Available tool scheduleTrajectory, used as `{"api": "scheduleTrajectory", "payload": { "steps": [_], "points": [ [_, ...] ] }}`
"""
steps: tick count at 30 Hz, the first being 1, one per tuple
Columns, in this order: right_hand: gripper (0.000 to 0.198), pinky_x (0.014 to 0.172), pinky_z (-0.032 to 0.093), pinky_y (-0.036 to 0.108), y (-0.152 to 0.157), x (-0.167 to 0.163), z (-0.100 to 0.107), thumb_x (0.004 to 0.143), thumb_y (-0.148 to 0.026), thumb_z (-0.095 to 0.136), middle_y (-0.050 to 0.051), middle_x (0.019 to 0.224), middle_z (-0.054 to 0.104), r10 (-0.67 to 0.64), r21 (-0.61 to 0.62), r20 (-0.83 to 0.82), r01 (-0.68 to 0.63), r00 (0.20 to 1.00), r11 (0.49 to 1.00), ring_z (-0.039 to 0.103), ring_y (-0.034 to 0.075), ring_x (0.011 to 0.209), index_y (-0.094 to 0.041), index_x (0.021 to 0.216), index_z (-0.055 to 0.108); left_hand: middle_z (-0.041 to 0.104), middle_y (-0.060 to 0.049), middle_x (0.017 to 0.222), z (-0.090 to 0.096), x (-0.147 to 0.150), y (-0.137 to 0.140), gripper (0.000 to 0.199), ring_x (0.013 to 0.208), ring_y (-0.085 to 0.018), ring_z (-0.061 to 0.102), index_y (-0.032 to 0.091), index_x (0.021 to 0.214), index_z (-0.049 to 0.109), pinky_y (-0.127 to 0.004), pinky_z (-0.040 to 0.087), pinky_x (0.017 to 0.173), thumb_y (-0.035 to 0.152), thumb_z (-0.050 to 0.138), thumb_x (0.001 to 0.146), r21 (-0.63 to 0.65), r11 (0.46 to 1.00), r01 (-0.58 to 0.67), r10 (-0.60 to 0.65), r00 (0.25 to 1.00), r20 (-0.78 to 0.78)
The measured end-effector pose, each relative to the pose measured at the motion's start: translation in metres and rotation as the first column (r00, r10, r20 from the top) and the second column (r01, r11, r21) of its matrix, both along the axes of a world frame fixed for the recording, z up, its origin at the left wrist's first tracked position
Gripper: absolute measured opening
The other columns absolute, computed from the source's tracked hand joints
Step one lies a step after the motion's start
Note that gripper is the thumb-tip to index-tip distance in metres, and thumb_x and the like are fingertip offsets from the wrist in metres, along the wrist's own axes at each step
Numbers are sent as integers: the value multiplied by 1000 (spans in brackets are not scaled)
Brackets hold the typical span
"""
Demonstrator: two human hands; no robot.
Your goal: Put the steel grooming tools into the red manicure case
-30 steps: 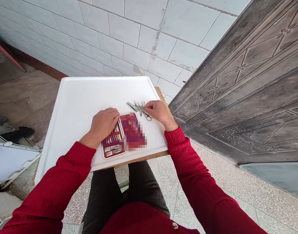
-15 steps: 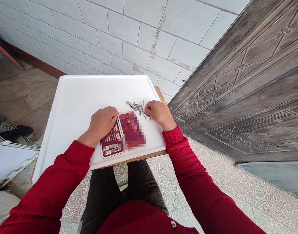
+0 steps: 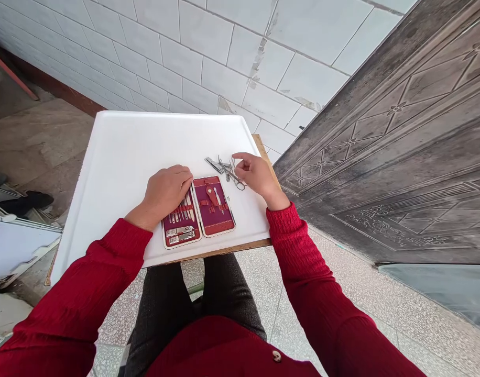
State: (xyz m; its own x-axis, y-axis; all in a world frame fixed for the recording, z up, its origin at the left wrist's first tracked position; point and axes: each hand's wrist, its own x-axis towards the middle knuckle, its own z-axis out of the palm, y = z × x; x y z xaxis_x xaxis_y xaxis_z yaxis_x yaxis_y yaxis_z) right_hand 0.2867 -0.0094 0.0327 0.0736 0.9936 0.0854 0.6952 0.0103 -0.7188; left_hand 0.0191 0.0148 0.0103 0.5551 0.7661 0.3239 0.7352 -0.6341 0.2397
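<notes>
Right hand point(image 3: 253, 175) is now extending its index finger beside crossed metal tools point(image 3: 226, 168), grip unclear; left hand point(image 3: 167, 189) is resting, curled, over the open manicure case point(image 3: 218, 227) on the counter point(image 3: 126, 152), hold uncertain. Risk: overlapping tools may be snagging, dragging neighbours if disturbed.

The left hand point(image 3: 167, 189) lies over the far part of an open red case point(image 3: 216, 226) (two nail clippers point(image 3: 181, 235) sit in its near left corner) on a white board point(image 3: 124, 152); the right hand point(image 3: 254, 174) is at some metal tools point(image 3: 226, 168).
</notes>
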Motion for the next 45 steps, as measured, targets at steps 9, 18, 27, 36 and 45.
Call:
{"api": "scheduleTrajectory", "payload": {
  "steps": [9, 18, 27, 36, 45],
  "points": [
    [43, 44, 40, 21, -9, -18, -3, 74, -19, 72, -8, 68, 66, 195, -141, -477, -293, 857, 946, 59, 10, 51, -20, 116, 65, 78, -6, 115, -1, 1, 1, 36, 105, -28, 71, 23, 96, 76, -41, 54, 82, 29, 41, 105, 5, 1000, -4, 4, 1000, -1],
    [25, 40, 43, 23, -11, -26, -7, 81, -24, 78, -6, 61, 66, 142, -153, -447, -232, 883, 961, 59, 12, 47, -22, 99, 62, 77, -6, 118, -1, 1, 0, 36, 106, -28, 70, 23, 99, 76, -41, 54, 85, 31, 41, 106, -5, 1000, -1, 1, 1000, -4],
    [25, 44, 46, 27, -10, -29, -15, 81, -22, 79, -5, 64, 65, 121, -145, -429, -200, 895, 969, 59, 14, 48, -22, 101, 64, 78, -6, 115, -3, 2, 2, 37, 112, -28, 70, 25, 98, 75, -41, 54, 84, 32, 40, 106, -7, 1000, -19, 19, 1000, -14],
    [31, 43, 41, 26, -12, -29, -11, 79, -21, 79, -5, 63, 65, 117, -170, -401, -199, 909, 965, 57, 13, 47, -21, 106, 64, 77, -6, 117, -3, 1, 2, 37, 111, -28, 70, 24, 97, 75, -40, 53, 82, 32, 40, 106, 10, 1000, -13, 13, 1000, -24],
    [11, 64, 48, 29, -15, -35, -6, 84, -15, 66, -4, 65, 66, 184, -148, -130, -203, 974, 968, 62, 15, 55, -19, 94, 68, 77, -6, 116, -1, 2, 1, 37, 107, -28, 71, 24, 98, 75, -40, 53, 80, 31, 40, 106, 11, 1000, -20, 20, 999, -33]
  ]
}}
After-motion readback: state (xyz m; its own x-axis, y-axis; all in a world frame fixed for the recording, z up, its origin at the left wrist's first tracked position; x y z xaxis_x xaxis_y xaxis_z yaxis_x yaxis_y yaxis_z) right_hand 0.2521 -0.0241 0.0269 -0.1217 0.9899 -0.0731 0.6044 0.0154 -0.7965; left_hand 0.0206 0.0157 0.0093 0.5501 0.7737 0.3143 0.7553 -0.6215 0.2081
